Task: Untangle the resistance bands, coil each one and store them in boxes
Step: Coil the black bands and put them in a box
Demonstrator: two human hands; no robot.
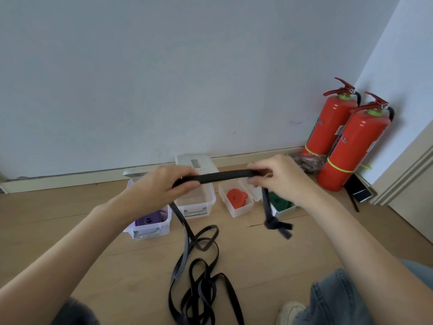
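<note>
Wood floor (269, 266), pale wall (164, 66), red extinguishers (346, 137)

Bare forearms, no sleeves down to the wrists, and no watch or bracelet on either. Left hand (161, 186) and right hand (283, 177) without gloves; a small glint on one left finger, perhaps a ring, too small to tell. Wore faded blue denim jeans (337, 299) with a stitched seam, plus a pale off-white shoe (289, 311) beside them.
</note>
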